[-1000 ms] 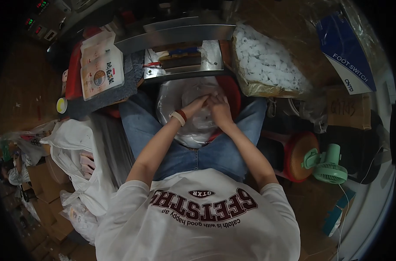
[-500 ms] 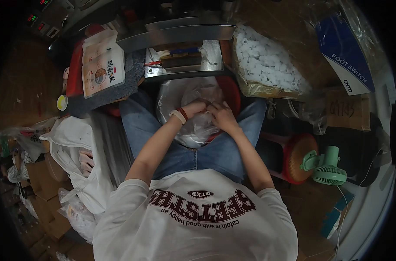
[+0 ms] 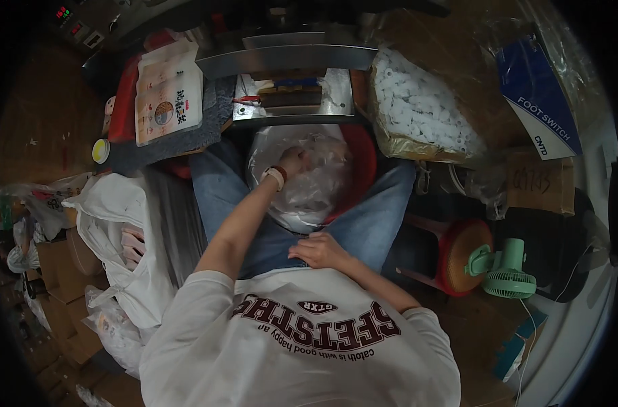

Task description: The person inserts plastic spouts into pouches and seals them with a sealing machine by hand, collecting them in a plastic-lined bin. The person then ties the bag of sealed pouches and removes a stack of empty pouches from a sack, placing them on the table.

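Note:
A clear plastic bag (image 3: 309, 193) lines a red basin (image 3: 364, 163) between the knees. My left hand (image 3: 294, 161) reaches into the bag, the wrist bearing a brown beaded bracelet and a pale band. Plastic and blur hide its fingers, so whether they hold anything cannot be made out. Lower down, my right hand (image 3: 317, 251) lies at the lap against the jeans (image 3: 275, 252), outside the bag, its fingers loosely apart with nothing seen in them.
A metal machine (image 3: 336, 95) stands ahead. To its right is a box of small white parts (image 3: 417, 102); to its left, printed pouches (image 3: 166, 95). A white sack (image 3: 119, 237) is at left. A red stool (image 3: 468, 254) and green fan (image 3: 511, 279) are at right.
Both hands were together over the bag. My right hand has drawn back toward the lap, while my left hand has moved slightly left and stays in the bag. The view has shifted a little.

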Demonstrator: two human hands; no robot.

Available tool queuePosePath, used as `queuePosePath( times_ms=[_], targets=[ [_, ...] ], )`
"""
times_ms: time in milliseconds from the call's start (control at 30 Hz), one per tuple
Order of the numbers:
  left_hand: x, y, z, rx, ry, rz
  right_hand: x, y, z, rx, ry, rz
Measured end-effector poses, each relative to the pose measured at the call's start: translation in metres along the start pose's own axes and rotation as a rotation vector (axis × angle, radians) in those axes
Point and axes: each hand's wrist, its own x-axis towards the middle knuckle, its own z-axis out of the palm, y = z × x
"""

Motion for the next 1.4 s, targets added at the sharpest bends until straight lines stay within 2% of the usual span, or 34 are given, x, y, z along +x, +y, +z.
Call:
queuePosePath(
  times_ms=[33,67,133,200,233,267,300,333,400,467,500,533,600,633,667,700,733,767,800,833,867,1033,1133,1200,1300,1367,1400],
  targets=[
    [-0.001,-0.005,-0.001,-0.041,-0.141,0.094,0.002,-0.004,-0.003,0.066,0.091,-0.008],
    [-0.005,-0.012,-0.002,-0.078,-0.281,0.182,0.002,0.008,-0.006,0.138,0.308,0.084],
    [-0.036,0.010,-0.013,-0.019,-0.554,0.359,-0.005,0.027,-0.016,0.333,0.472,0.690],
    [-0.070,0.068,-0.035,0.359,-0.937,-0.008,-0.001,0.046,-0.032,0.469,0.588,0.913],
    [-0.084,0.053,-0.022,-0.163,-0.864,0.136,-0.001,0.053,-0.037,0.391,0.654,0.864],
    [-0.096,0.048,-0.002,-0.605,-0.791,-0.132,-0.003,0.058,-0.040,0.321,0.709,0.796],
    [-0.132,0.110,-0.036,-0.937,-0.807,-0.403,-0.004,0.068,-0.045,0.240,0.754,0.765],
    [-0.149,0.119,-0.034,-1.228,-0.841,-0.429,-0.009,0.077,-0.050,0.167,0.782,0.735],
    [-0.187,0.132,-0.038,-1.679,-0.854,-0.346,-0.008,0.090,-0.069,0.226,0.726,0.769],
    [-0.234,0.181,-0.080,-2.041,-1.066,-0.383,0.001,0.104,-0.087,0.529,0.649,0.728],
    [-0.250,0.194,-0.100,-2.081,-0.981,-0.325,0.015,0.097,-0.096,0.799,0.599,0.609],
    [-0.262,0.203,-0.122,-2.135,-0.881,-0.127,0.025,0.091,-0.105,1.066,0.549,0.504],
    [-0.274,0.196,-0.166,-2.137,-0.720,0.249,0.032,0.104,-0.121,1.024,0.537,0.466],
    [-0.280,0.185,-0.198,-2.088,-0.644,0.426,0.044,0.097,-0.125,1.067,0.449,0.480],
    [-0.301,0.182,-0.231,-1.981,-0.352,0.552,0.053,0.097,-0.118,1.076,0.391,0.476],
    [-0.323,0.176,-0.264,-2.065,-0.470,0.722,0.058,0.097,-0.110,0.978,0.288,0.494],
    [-0.349,0.162,-0.288,-1.927,-0.300,0.860,0.063,0.097,-0.101,0.879,0.197,0.503],
    [-0.385,0.171,-0.310,-1.792,-0.204,1.038,0.066,0.098,-0.088,0.893,0.239,0.563],
    [-0.418,0.154,-0.329,-1.690,-0.114,0.993,0.072,0.091,-0.078,0.904,0.214,0.555],
    [-0.470,0.142,-0.336,-1.515,0.385,0.983,0.078,0.081,-0.068,0.883,0.154,0.541],
    [-0.479,0.149,-0.332,-1.507,0.410,0.979,0.083,0.070,-0.058,0.862,0.097,0.529],
    [-0.617,0.193,-0.232,-0.878,1.184,0.250,0.110,0.054,-0.024,1.000,-0.038,0.491],
    [-0.689,0.212,-0.185,-0.449,1.504,-0.229,0.122,0.036,-0.016,0.983,-0.088,0.475],
    [-0.713,0.218,-0.179,-0.130,1.636,-0.498,0.127,0.026,-0.016,0.995,-0.120,0.466],
    [-0.665,0.199,-0.246,0.355,1.741,-0.644,0.127,0.037,-0.013,0.987,-0.142,0.449],
    [-0.678,0.131,-0.252,0.345,1.238,-1.362,0.122,0.041,-0.014,0.993,-0.138,0.439],
    [-0.670,0.101,-0.242,0.510,1.046,-1.430,0.121,0.040,-0.015,0.993,-0.135,0.452]
  ],
)
